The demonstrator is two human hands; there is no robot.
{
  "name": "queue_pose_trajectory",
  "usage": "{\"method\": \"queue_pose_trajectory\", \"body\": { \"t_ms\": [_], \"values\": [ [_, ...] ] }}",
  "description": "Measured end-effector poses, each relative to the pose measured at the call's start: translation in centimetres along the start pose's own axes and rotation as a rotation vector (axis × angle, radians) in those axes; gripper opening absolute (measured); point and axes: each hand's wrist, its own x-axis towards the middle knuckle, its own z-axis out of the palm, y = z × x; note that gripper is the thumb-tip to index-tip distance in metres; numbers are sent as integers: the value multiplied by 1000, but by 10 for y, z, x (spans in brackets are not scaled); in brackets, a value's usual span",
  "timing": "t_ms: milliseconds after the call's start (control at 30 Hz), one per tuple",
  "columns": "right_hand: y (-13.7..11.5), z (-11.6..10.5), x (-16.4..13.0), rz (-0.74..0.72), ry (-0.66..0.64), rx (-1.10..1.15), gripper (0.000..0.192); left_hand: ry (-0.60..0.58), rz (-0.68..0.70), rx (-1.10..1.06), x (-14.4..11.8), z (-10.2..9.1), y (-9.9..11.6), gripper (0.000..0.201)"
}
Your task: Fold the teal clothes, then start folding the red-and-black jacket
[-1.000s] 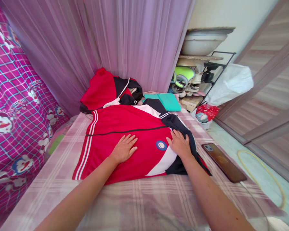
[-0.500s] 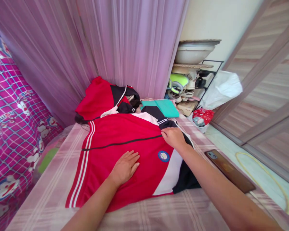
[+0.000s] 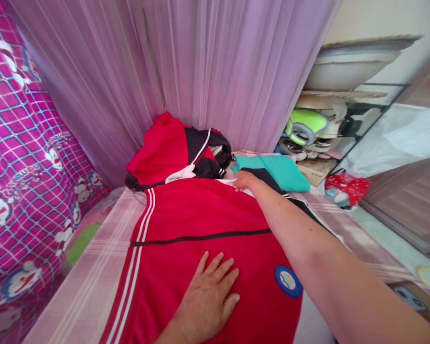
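A red zip-up jacket (image 3: 186, 263) with white and dark shoulder panels, a white-striped hem and a round blue badge lies spread over the bed. My left hand (image 3: 209, 294) rests flat on its front with the fingers spread, below the dark zip line. Farther out, my right hand (image 3: 244, 181) pinches the jacket's white edge on the far side. My right forearm hides part of the chest and shoulder. Close beyond the jacket is a crumpled pile of red and dark clothing (image 3: 165, 148), and a folded teal cloth (image 3: 277, 172) lies past my right hand.
Purple curtains (image 3: 236, 71) hang behind the bed (image 3: 89, 272). On the left hangs a pink patterned cloth (image 3: 17, 181). A shoe rack (image 3: 372, 119) with a basin on top stands at the right, beside a white bag (image 3: 397, 138). A phone (image 3: 412, 298) lies at the lower right.
My right hand has moved from the zip at the collar to the jacket's far white edge and grips it there. My left hand stays flat on the front. The view has shifted closer.
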Motion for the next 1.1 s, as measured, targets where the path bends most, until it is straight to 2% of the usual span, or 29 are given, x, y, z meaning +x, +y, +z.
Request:
{"method": "queue_pose_trajectory", "body": {
  "t_ms": [67,233,367,433,533,667,733,833,900,967,1033,1100],
  "values": [
    [4,10,8,31,78,11,31,-7,4,-10,0,-2,1,55],
    [5,47,2,115,402,102,37,-71,-34,-6,0,-10,4,53],
    [5,61,-14,34,480,268,54,-58,-27,24,0,-12,5,53],
    [9,63,-25,12,518,414,56,-43,-4,45,0,-11,3,53],
    [15,68,-44,64,595,803,48,-43,26,66,1,-10,0,52],
    [21,91,-75,116,697,1300,47,-56,12,63,3,-11,1,49],
    [28,107,-91,120,761,1376,48,-64,-4,53,2,-11,4,48],
    [47,125,-109,87,835,1313,50,-38,-12,-5,2,-17,2,44],
    [61,130,-113,79,889,1290,51,24,-30,-56,5,-29,-11,41],
    [73,129,-111,116,939,1301,51,130,-89,-71,15,-53,-40,40],
    [79,127,-106,164,963,1310,51,253,-214,-14,30,-86,-81,42],
    [80,126,-103,185,953,1290,51,297,-330,115,49,-122,-128,43]
  ]
}}
